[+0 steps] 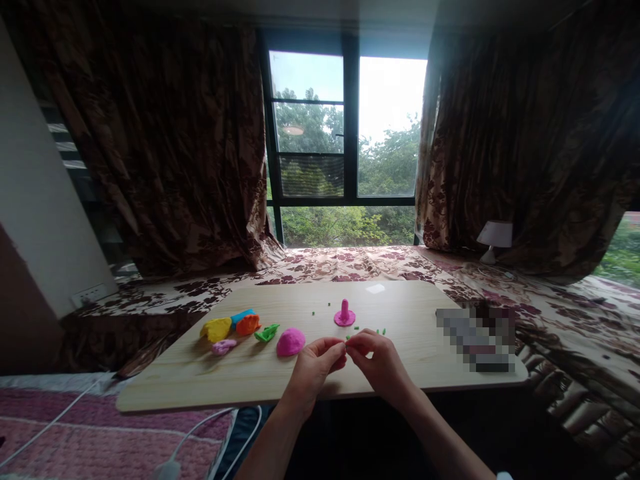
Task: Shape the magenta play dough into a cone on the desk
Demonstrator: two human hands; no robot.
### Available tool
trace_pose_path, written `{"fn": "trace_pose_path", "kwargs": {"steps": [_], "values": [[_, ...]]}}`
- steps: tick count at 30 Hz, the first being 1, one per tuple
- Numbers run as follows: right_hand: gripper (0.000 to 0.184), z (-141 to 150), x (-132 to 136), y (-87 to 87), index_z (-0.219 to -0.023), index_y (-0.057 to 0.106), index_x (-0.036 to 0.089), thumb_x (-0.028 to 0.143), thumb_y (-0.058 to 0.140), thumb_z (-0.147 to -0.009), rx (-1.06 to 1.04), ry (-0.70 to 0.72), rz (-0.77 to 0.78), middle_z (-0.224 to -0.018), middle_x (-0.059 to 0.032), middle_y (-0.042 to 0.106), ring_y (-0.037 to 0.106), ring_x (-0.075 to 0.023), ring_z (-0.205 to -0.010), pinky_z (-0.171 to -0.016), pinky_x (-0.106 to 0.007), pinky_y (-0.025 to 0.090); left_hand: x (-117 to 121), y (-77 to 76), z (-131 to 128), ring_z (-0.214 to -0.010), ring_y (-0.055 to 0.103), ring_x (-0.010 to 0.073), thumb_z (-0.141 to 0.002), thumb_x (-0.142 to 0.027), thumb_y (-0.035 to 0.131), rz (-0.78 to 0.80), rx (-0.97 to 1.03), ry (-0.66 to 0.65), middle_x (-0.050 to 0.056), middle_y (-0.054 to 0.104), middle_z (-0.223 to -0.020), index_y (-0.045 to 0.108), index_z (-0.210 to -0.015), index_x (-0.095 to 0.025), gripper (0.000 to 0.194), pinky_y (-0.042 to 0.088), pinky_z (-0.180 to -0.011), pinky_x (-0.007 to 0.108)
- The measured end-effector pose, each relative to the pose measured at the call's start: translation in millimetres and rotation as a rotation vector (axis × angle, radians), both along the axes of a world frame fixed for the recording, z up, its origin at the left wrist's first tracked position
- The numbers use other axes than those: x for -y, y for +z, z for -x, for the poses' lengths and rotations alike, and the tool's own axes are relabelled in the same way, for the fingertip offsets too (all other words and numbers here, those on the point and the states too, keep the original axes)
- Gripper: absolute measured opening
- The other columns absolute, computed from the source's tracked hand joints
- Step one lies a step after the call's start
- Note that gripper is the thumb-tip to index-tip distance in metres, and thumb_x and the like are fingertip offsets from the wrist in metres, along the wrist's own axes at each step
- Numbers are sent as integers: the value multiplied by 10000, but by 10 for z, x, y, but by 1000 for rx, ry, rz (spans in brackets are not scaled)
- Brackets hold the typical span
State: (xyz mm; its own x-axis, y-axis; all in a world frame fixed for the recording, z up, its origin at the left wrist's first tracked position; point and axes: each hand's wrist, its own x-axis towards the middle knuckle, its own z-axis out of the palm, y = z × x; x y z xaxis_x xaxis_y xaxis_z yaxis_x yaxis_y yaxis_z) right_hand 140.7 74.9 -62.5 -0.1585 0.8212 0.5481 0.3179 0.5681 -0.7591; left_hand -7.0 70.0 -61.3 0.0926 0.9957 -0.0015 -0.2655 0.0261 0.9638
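Observation:
Over the near part of the table, my left hand (pixel 320 360) and my right hand (pixel 379 363) meet at the fingertips, both pinched closed. A tiny bit of green modelling clay (pixel 348 337) shows at my right fingertips; whatever my left fingers hold is hidden. Just beyond stands a pink clay piece (pixel 345 315), an upright stem on a flat round base. Small green clay bits (pixel 357 327) lie around it, several of them scattered on the tabletop. Left of my hands rests a magenta clay lump (pixel 291 342).
Further left sit green (pixel 267 333), orange (pixel 249 325), blue (pixel 243 317), yellow (pixel 216 329) and pale pink clay (pixel 223 347). A blurred-out object (pixel 475 339) occupies the table's (pixel 400 303) right side. Behind are a white lamp (pixel 495 235), curtains and a window.

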Motion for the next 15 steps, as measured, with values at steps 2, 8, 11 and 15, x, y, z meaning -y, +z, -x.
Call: {"fn": "trace_pose_path", "kwargs": {"steps": [2, 8, 11, 15], "values": [[108, 3, 40, 53, -752, 674, 210, 198, 574, -788, 28, -13, -38, -755, -25, 616, 555, -150, -685, -673, -270, 428, -1, 1, 10, -633, 607, 117, -642, -344, 733, 14, -16, -9, 49, 683, -684, 709, -796, -120, 273, 507, -696, 261], [138, -3, 114, 146, -727, 679, 226, 206, 562, -797, 51, 24, -63, -760, -24, 615, 544, -158, -714, -687, -273, 410, 4, 4, 40, -586, 586, 105, -621, -379, 740, 40, -23, -30, 35, 658, -618, 722, -758, -121, 293, 496, -652, 240], [135, 16, 96, 107, -696, 672, 210, 235, 576, -787, -12, 15, -16, -735, -22, 615, 548, -152, -687, -677, -274, 428, 7, 5, 32, -563, 574, 93, -619, -376, 740, 39, -18, -12, 25, 648, -601, 718, -726, -128, 272, 491, -631, 225], [181, 45, 20, 3, -732, 642, 169, 310, 551, -800, -155, 16, 105, -679, -22, 625, 575, -145, -625, -596, -265, 472, -8, -2, 7, -561, 582, 104, -585, -346, 763, 43, -2, 25, 20, 643, -587, 703, -688, -130, 247, 506, -619, 239]]}}
